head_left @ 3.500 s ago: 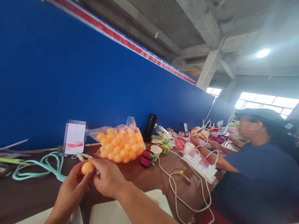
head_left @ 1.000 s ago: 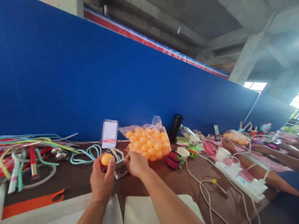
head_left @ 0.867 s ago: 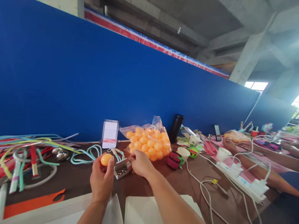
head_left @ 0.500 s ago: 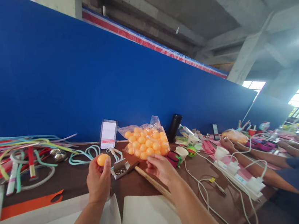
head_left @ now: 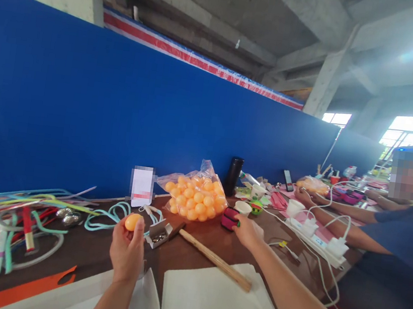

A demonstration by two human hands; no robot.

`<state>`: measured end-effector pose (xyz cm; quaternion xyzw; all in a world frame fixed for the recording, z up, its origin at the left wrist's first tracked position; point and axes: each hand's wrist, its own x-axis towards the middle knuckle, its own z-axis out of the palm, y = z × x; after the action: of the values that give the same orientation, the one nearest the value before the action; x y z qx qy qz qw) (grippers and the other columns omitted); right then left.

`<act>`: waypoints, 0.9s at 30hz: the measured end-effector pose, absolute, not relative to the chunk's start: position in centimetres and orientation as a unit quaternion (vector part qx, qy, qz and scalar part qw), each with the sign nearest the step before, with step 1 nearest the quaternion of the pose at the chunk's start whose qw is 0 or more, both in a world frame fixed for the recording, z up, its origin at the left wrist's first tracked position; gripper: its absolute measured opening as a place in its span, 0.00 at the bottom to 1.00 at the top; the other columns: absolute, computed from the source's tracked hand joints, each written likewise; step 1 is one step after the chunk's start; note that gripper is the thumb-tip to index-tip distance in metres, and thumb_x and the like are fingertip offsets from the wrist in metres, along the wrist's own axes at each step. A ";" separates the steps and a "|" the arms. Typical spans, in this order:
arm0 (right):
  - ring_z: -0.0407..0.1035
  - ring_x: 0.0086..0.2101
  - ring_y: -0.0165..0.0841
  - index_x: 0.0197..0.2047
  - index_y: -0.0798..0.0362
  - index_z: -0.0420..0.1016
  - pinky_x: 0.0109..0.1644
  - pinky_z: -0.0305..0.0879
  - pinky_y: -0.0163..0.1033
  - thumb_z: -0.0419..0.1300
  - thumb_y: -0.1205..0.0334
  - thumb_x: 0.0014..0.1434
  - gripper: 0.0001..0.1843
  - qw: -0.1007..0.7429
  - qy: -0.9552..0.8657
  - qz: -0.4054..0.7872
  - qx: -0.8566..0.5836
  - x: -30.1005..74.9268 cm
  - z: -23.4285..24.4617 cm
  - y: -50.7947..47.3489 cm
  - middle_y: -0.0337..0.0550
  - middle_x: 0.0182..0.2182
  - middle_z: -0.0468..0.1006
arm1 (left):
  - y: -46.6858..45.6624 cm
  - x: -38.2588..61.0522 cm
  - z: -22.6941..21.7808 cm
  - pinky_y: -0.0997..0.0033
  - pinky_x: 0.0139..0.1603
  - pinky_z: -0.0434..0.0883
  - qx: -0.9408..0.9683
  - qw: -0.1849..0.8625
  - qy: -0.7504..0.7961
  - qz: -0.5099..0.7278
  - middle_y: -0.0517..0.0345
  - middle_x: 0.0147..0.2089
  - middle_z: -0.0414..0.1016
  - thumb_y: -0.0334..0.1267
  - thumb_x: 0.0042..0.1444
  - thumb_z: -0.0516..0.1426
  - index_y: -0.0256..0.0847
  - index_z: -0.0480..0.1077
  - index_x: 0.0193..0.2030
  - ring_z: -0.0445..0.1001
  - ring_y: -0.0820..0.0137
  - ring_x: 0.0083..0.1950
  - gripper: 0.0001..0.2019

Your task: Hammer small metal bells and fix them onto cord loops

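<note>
Overall, blue partition (head_left: 140,105): fills the left and middle of the frame, behind the work.
Brown table (head_left: 156,264): runs across the lower half, cluttered at lower left and toward the right.
Pale sheets (head_left: 210,302): lie at bottom centre.
Bag of orange balls (head_left: 196,201): sits bulging at centre, just left of the black flask (head_left: 233,176).
Wooden stick (head_left: 215,259): slants below the bag, lower end over the sheets.
Right hand (head_left: 251,234): right of centre, fingers at the near edge of the dark pink pouch (head_left: 229,218); they cover that edge, so I cannot tell whether they grip or merely touch.
Left hand (head_left: 126,245): left of bottom centre, thumb and fingers wrapped around one orange ball (head_left: 131,221).
White box (head_left: 156,229): open, just right of the left hand, small metal bits (head_left: 158,238) inside.
Orange ball: held above the table; the step seems to be keeping it ready while the right hand sees to the pouch. The next move calls, I judge, for a sure pinch there and light pressure on the ball.
</note>
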<state>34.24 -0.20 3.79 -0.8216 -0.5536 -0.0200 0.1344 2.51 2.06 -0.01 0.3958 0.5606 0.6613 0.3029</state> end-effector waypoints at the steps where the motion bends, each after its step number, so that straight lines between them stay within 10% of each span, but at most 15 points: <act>1: 0.72 0.38 0.38 0.42 0.47 0.72 0.34 0.60 0.36 0.58 0.59 0.54 0.10 0.122 -0.565 -0.044 -0.815 34.1 3.4 -0.3 0.43 0.36 0.77 | 2.1 2.5 -0.1 0.69 0.30 0.68 0.396 0.304 0.559 0.662 0.54 0.36 0.75 0.52 0.49 0.56 0.39 0.65 0.49 0.71 0.70 0.28 0.24; 27: 0.66 0.31 0.31 0.32 0.51 0.70 0.33 0.53 0.36 0.53 0.66 0.60 0.07 0.138 -0.777 -0.251 -0.561 27.8 2.1 -5.7 0.40 0.30 0.72 | 2.9 2.4 -1.2 0.65 0.37 0.69 0.406 0.283 0.548 0.674 0.55 0.37 0.75 0.50 0.49 0.56 0.40 0.66 0.49 0.72 0.68 0.31 0.23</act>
<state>27.84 -5.70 2.08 -0.5608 -0.7768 -0.2509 0.1380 2.40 2.90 -1.24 0.4063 0.5480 0.6744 0.2825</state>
